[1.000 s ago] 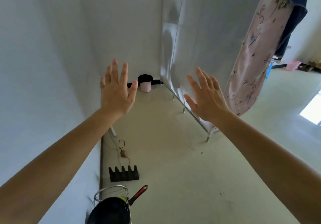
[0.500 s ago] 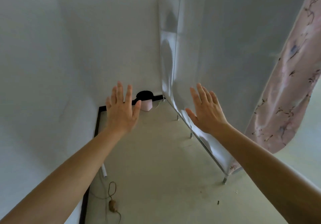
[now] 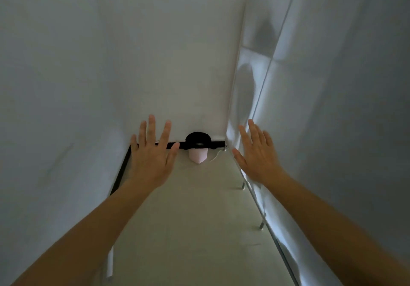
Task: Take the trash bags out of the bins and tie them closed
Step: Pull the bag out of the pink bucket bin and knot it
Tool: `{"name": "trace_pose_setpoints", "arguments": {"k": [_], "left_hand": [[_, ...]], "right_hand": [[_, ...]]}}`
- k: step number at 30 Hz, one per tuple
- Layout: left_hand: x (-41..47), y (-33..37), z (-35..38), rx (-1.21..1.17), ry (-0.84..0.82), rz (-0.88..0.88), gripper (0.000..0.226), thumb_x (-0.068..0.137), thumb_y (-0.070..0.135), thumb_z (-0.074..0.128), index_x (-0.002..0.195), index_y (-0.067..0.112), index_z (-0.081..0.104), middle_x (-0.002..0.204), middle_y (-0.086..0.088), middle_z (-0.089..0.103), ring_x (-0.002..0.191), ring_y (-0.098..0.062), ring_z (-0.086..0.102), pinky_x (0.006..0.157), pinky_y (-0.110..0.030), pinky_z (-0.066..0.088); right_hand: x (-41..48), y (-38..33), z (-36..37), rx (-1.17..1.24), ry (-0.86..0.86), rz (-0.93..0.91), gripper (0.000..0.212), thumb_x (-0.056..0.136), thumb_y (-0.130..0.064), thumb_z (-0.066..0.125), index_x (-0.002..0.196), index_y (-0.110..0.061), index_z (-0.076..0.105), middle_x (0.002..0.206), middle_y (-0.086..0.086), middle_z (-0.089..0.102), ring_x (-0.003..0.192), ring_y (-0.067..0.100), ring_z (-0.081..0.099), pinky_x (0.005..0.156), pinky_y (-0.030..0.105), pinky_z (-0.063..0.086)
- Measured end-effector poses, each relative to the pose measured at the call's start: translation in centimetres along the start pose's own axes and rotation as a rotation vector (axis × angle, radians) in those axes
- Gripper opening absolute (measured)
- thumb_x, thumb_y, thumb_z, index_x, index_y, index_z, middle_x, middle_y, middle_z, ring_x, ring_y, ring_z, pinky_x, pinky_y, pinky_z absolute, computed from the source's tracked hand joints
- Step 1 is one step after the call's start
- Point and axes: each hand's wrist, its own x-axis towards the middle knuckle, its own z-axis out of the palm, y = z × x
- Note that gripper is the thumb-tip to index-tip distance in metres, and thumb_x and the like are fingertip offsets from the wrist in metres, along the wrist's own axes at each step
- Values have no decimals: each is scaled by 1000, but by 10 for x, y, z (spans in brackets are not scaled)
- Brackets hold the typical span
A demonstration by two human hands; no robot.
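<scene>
**Head view: a narrow strip of pale, smooth floor (image 3: pixel 188 230) seen from above.**

- **Left edge:** a plain white side wall (image 3: pixel 55 108) with a black skirting strip (image 3: pixel 121 174) at its foot. The strip turns and runs along the far edge too. A short white pipe (image 3: pixel 109 263) lies along this edge, near the viewer.
- **Right edge:** a tall frame covered in white sheeting (image 3: pixel 332 108), raised on thin metal legs (image 3: pixel 261 224) that stand on the floor's right margin.
- **Far edge:** a white end wall (image 3: pixel 173 64). The floor lies open between the two sides as far as this wall.
- **Container:** a small pink plastic bin (image 3: pixel 198 155) stands at the far edge against the skirting, nearer the right corner. It is lined with a black trash bag (image 3: pixel 197 139) whose rim folds over the bin's top. The contents cannot be made out.
- **Hands:** the left hand (image 3: pixel 152 163) and right hand (image 3: pixel 258 161) are raised ahead with fingers straight and spread, holding nothing. Both are apart from the bin. The right hand is just beside the sheeting, and whether it touches cannot be told.
</scene>
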Motion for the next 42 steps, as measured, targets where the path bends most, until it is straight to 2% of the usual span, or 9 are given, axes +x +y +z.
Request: {"name": "trace_pose_setpoints", "arguments": {"k": [4, 8, 13, 16, 21, 24, 26, 34, 42], "left_hand": [[113, -33, 53, -15, -74, -28, 72, 99, 61, 14, 159, 22, 10, 166, -16, 2, 152, -39, 10, 116, -64, 20], [211, -45, 92, -42, -117, -56, 75, 97, 62, 12, 160, 22, 6, 166, -15, -1, 152, -37, 6, 119, -62, 15], [323, -65, 192, -27, -196, -9, 76, 97, 64, 12, 159, 21, 10, 166, -16, 2, 152, -39, 10, 117, -62, 18], [390, -79, 263, -24, -235, -39, 76, 97, 64, 12, 160, 22, 6, 166, -15, -1, 152, -39, 8, 117, -61, 18], [520, -95, 356, -13, -305, -101, 76, 96, 63, 12, 159, 25, -6, 166, -12, -15, 153, -34, -3, 120, -57, 12], [599, -111, 388, -26, -291, -116, 76, 95, 62, 15, 159, 25, -3, 166, -12, -12, 153, -34, -1, 121, -56, 13], [645, -124, 406, -43, -282, -139, 75, 97, 61, 18, 159, 25, -2, 166, -11, -11, 153, -33, -1, 121, -55, 13], [769, -207, 523, -81, -351, -211, 73, 98, 60, 19, 160, 25, 2, 166, -11, -11, 153, -33, 0, 120, -55, 11], [871, -286, 694, -266, -596, -382, 71, 101, 57, 25, 159, 24, 2, 166, -10, -10, 153, -32, 1, 120, -54, 10]], "right_hand": [[112, 16, 42, -4, -47, 5, 72, 98, -55, 25, 154, -11, 28, 160, 22, 25, 147, 35, 28, 117, 51, 24], [205, 38, 72, 31, -31, 42, 71, 98, -54, 29, 155, -12, 25, 161, 21, 22, 147, 35, 27, 118, 51, 24], [317, 74, 157, 57, -73, 80, 71, 101, -54, 30, 158, -14, 16, 163, 20, 13, 149, 35, 21, 121, 50, 19], [380, 96, 221, 86, -93, 96, 71, 101, -53, 34, 158, -13, 17, 163, 21, 14, 148, 37, 23, 120, 51, 22], [506, 142, 305, 144, -192, 112, 77, 97, -58, 18, 158, -12, 16, 163, 21, 15, 149, 37, 23, 119, 51, 24], [594, 167, 341, 143, -213, 142, 73, 102, -55, 25, 158, -12, 7, 164, 20, 6, 151, 35, 14, 120, 49, 18], [649, 176, 360, 146, -226, 181, 72, 103, -52, 30, 158, -12, 7, 164, 20, 5, 150, 35, 15, 120, 48, 18], [808, 171, 465, 154, -328, 149, 73, 102, -52, 32, 158, -12, 7, 163, 21, 10, 148, 36, 21, 119, 47, 22], [904, 168, 612, 289, -528, 397, 72, 103, -50, 37, 158, -15, 8, 165, 17, 9, 150, 34, 17, 118, 46, 23]]}}
